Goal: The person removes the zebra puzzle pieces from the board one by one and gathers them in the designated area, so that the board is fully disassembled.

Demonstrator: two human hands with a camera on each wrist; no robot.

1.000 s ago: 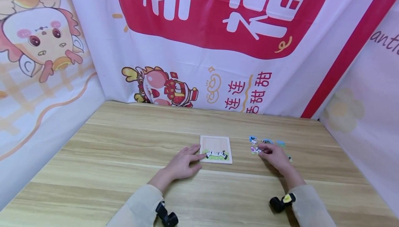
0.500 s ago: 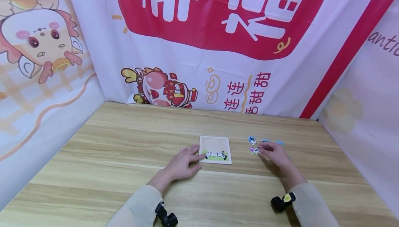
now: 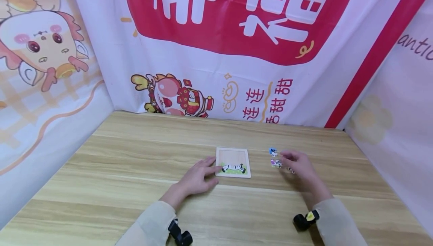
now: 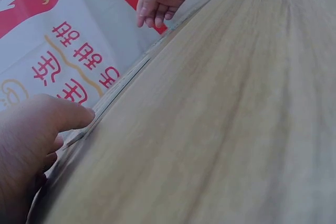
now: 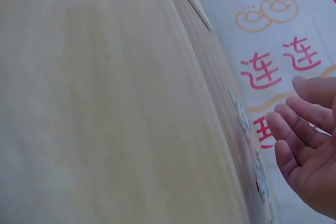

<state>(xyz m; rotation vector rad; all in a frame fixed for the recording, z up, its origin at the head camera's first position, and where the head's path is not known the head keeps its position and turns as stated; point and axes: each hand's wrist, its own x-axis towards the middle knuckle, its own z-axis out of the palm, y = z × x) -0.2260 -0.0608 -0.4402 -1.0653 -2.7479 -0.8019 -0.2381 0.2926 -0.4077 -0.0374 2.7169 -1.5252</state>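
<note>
A square jigsaw board [image 3: 232, 155] with a pale frame lies on the table, its lower strip filled with zebra legs on green. My left hand [image 3: 196, 177] rests at the board's left edge, fingers extended and the index finger reaching over the frame. To the right, my right hand [image 3: 301, 168] hovers over loose puzzle pieces, fingers loosely bent. In the right wrist view nothing shows between the thumb and fingers of that hand [image 5: 312, 145]. Left of its fingertips lie a blue-and-zebra piece [image 3: 273, 152] and a purple-and-zebra piece [image 3: 275, 163]. Another piece [image 3: 291, 170] peeks out beneath the hand, which hides others.
The wood-grain table [image 3: 135, 156] runs back to a printed white and red cloth [image 3: 216, 65]. More cloth hangs along the left and right sides. Each forearm wears a black wrist camera, such as the right one [image 3: 301, 222].
My right hand has shifted slightly up over the pieces, covering the ones at the right that showed before, while a piece beneath it has come into view. The left hand stays at the board.
</note>
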